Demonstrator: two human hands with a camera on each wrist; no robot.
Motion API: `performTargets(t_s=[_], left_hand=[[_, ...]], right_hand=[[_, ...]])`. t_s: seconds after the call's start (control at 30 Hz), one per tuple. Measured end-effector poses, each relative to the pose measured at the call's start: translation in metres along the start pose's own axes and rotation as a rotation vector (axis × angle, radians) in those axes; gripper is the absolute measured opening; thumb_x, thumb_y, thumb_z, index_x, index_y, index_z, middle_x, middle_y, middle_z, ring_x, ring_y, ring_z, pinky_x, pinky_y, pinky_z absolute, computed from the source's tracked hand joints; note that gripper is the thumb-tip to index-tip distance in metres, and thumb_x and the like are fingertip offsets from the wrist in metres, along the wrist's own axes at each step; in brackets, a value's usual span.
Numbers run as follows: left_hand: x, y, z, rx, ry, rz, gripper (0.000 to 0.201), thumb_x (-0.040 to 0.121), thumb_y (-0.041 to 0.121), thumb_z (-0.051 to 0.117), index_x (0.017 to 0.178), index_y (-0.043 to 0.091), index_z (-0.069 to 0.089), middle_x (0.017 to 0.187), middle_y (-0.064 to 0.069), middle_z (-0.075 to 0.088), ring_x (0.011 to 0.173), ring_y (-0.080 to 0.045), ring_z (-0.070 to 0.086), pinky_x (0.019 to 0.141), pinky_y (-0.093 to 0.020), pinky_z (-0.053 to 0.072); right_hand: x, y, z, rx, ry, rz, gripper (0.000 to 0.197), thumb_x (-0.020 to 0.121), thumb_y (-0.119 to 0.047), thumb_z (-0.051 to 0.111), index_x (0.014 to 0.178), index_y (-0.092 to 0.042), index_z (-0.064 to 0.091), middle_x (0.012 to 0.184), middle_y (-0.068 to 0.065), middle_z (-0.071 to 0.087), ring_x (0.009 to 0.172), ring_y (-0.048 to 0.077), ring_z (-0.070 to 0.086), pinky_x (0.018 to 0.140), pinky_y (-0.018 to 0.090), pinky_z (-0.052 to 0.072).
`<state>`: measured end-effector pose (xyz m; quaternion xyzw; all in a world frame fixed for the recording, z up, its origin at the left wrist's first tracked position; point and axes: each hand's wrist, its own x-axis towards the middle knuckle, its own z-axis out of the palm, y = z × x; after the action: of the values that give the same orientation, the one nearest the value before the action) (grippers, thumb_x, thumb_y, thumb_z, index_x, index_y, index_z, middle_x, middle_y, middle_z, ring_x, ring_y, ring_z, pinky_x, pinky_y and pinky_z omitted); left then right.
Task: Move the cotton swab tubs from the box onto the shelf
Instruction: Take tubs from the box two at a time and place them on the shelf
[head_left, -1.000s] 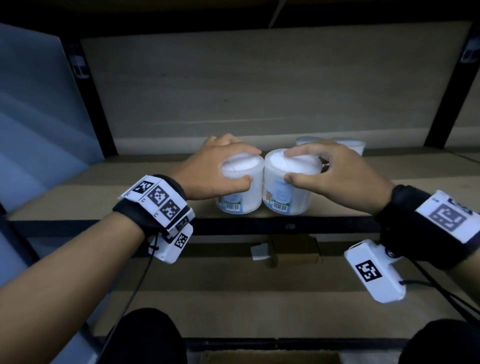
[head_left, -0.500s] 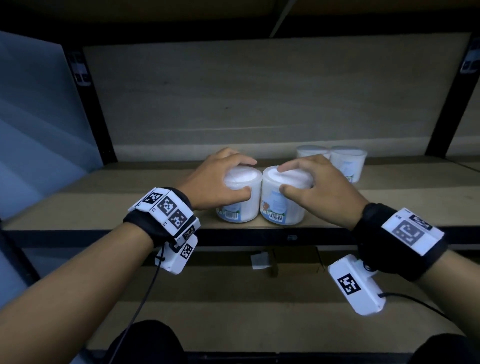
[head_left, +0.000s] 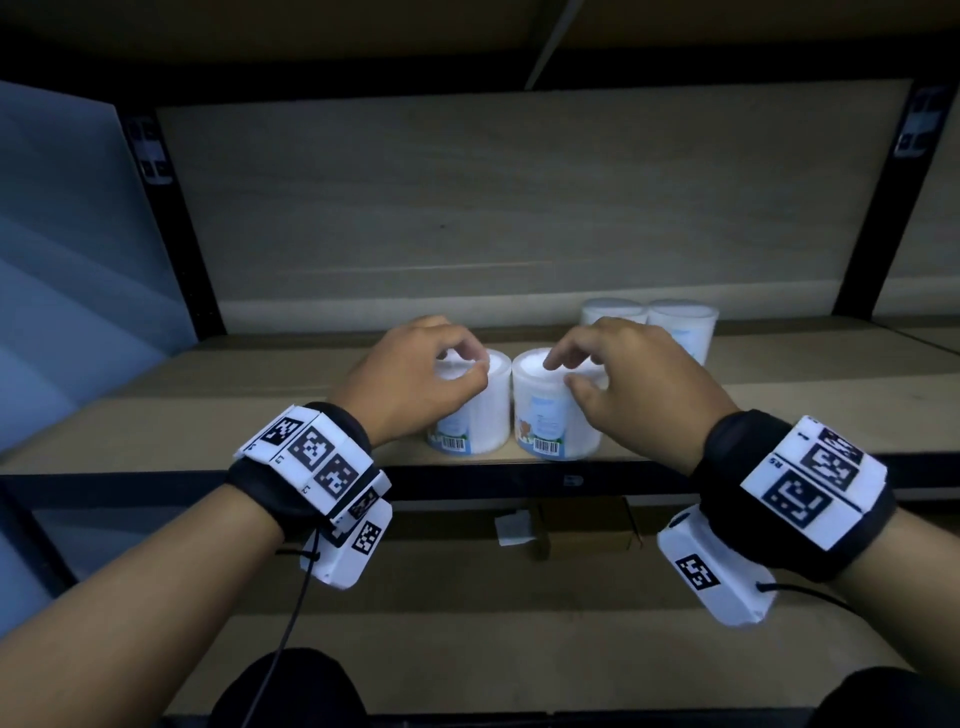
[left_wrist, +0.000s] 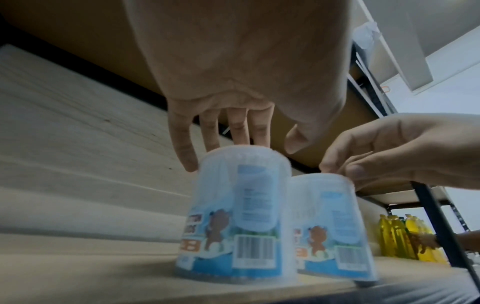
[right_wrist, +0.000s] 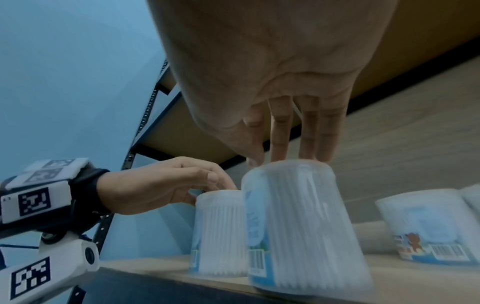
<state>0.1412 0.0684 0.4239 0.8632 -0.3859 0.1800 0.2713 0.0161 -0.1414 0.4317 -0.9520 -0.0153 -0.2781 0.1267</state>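
Four clear cylindrical plastic cotton swab tubs stand upright, long axes vertical, on the pale wooden shelf (head_left: 779, 410). Two touch at its front edge: the left front tub (head_left: 480, 410) and the right front tub (head_left: 550, 415). Two rear tubs (head_left: 680, 325) sit at 1 o'clock. Your left hand (head_left: 410, 384) and right hand (head_left: 639, 395) hover loosely curled, fingertips at the lids, gripping nothing.

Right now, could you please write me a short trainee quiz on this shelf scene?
1. How many tubs stand on the shelf?
2. True or false: the two front tubs lie on their sides.
3. Which sits nearer the shelf's front edge: A) the front pair, B) the back pair?

Key: 1. Four: left front tub, right front tub, two back tubs. 2. False; they stand upright under the left hand and right hand. 3. A.
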Motion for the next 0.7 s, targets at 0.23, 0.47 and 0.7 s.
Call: performTargets(t_s=[0.23,0.47,0.7], left_hand=[[-0.004,0.011,-0.003,0.036,-0.019,0.02,0.012,0.087,0.042,0.064,0.094,0.034,0.07,0.1,0.016,0.064,0.094,-0.004,0.058,0.082,-0.034,0.054],[0.002,0.008,-0.006,0.04,-0.039,0.024,0.008,0.086,0.038,0.066,0.091,0.035,0.071,0.097,0.018,0.066,0.09,-0.003,0.06,0.08,-0.033,0.055],[0.023,-0.001,-0.007,0.026,-0.123,0.006,0.007,0.085,0.036,0.067,0.09,0.035,0.072,0.097,0.019,0.067,0.09,-0.004,0.063,0.075,-0.026,0.052]], right_hand=[[0.002,-0.014,-0.001,-0.094,-0.027,-0.034,0.022,0.094,-0.025,0.06,0.11,-0.034,0.071,0.11,-0.012,0.069,0.1,0.01,0.062,0.074,0.024,0.046],[0.01,-0.012,0.001,-0.08,-0.051,-0.007,0.028,0.091,-0.015,0.063,0.107,-0.036,0.075,0.105,-0.012,0.073,0.094,0.012,0.067,0.078,0.033,0.057],[0.03,0.0,0.007,-0.033,-0.076,0.019,0.03,0.089,-0.01,0.062,0.098,-0.035,0.077,0.094,-0.014,0.071,0.087,0.008,0.064,0.072,0.022,0.048]])
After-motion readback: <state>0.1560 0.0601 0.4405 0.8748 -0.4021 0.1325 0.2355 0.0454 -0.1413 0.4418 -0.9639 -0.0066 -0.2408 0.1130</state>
